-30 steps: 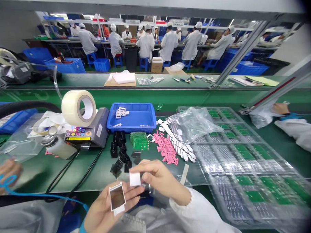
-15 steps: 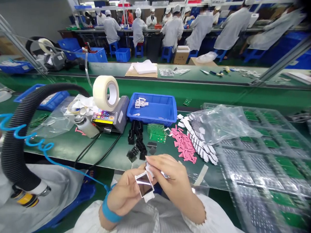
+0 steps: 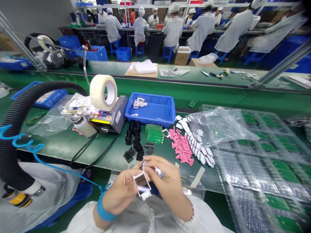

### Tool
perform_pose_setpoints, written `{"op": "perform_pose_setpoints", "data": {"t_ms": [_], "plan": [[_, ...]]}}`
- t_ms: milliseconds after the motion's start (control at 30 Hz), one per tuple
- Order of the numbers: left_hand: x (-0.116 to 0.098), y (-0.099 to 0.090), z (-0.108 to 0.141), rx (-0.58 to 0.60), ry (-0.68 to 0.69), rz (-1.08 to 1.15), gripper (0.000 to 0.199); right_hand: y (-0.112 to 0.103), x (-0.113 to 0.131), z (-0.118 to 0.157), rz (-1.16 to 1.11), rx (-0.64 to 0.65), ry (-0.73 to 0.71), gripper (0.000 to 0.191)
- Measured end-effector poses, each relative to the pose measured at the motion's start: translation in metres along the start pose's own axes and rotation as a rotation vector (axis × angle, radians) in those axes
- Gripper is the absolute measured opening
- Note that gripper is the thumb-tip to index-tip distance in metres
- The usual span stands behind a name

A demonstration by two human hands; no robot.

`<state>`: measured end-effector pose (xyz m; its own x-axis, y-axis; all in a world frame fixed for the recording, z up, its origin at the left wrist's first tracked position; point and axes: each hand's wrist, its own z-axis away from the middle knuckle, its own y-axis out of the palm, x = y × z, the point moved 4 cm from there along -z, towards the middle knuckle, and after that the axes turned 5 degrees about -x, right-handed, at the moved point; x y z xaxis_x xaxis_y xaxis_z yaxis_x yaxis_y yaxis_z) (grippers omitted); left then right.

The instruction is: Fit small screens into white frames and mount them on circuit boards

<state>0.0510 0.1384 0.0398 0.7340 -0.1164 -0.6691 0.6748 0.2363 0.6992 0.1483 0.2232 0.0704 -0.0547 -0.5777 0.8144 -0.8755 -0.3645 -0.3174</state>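
Close to my body, my left hand (image 3: 119, 193), with a blue wrist strap (image 3: 104, 209), grips a small white-framed screen (image 3: 142, 184) by its edge. Its dark glossy face is turned up, and a white tab sticks out at the lower end. Just beyond it, my right hand (image 3: 165, 178) pinches a small white piece with a dark edge (image 3: 143, 164) between thumb and fingers. Something shiny and silvery (image 3: 159, 172) also shows among the right fingers; its kind is unclear. Ahead lie black parts (image 3: 137, 141), a row of green circuit boards (image 3: 154, 134) and pink strips (image 3: 181, 146).
A blue bin (image 3: 155, 108) holds white frames. Left of it stand a tape dispenser (image 3: 110, 115), a pump bottle (image 3: 82, 126) and a black hose (image 3: 4, 150). White pieces (image 3: 198, 145) and clear trays (image 3: 251, 181) lie right. A co-worker's sleeve is far left.
The view has shifted slightly. The framed screen has tilted, its reflection moving toward the lower edge. My right hand stays beside it, and the silvery thing shows more clearly.
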Motion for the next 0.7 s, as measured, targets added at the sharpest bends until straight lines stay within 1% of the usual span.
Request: {"op": "perform_pose_setpoints", "data": {"t_ms": [67,133,167,233,300,333,367,400,467,500,567,633,700], "plan": [[-0.001,-0.007,-0.002,-0.026,0.027,0.055,0.036,-0.006,0.0,0.002,0.034,-0.028,0.007,0.014],[-0.005,-0.017,-0.002,-0.074,0.082,0.12,0.037,-0.011,-0.009,0.006,0.044,-0.023,0.066,0.016],[-0.007,-0.023,-0.001,-0.095,0.104,0.145,0.036,-0.012,-0.018,0.009,0.065,0.029,0.117,0.017],[-0.01,-0.032,0.001,-0.12,0.12,0.187,0.033,-0.008,-0.041,0.017,0.168,0.187,0.205,0.019],[-0.01,-0.035,0.003,-0.097,0.082,0.22,0.031,-0.003,-0.062,0.025,0.312,0.31,0.231,0.019],[-0.009,-0.033,0.004,-0.067,0.051,0.236,0.031,-0.002,-0.069,0.026,0.363,0.326,0.228,0.018],[-0.008,-0.03,0.004,-0.029,0.017,0.248,0.032,-0.002,-0.073,0.027,0.362,0.314,0.23,0.016],[-0.007,-0.025,0.005,0.014,-0.019,0.255,0.033,-0.002,-0.073,0.025,0.296,0.29,0.242,0.016],[-0.005,-0.013,0.005,0.096,-0.086,0.256,0.036,-0.005,-0.066,0.019,0.013,0.281,0.278,0.023],[-0.004,-0.007,0.004,0.124,-0.107,0.254,0.037,-0.005,-0.059,0.015,-0.173,0.306,0.293,0.028],[-0.004,0.004,0.002,0.171,-0.137,0.248,0.038,-0.004,-0.044,0.008,-0.505,0.416,0.308,0.034],[-0.005,0.012,0.0,0.211,-0.159,0.257,0.037,0.0,-0.031,0.004,-0.715,0.521,0.333,0.031],[-0.005,0.017,-0.001,0.243,-0.189,0.271,0.037,0.004,-0.024,0.004,-0.853,0.55,0.384,0.028]]}}
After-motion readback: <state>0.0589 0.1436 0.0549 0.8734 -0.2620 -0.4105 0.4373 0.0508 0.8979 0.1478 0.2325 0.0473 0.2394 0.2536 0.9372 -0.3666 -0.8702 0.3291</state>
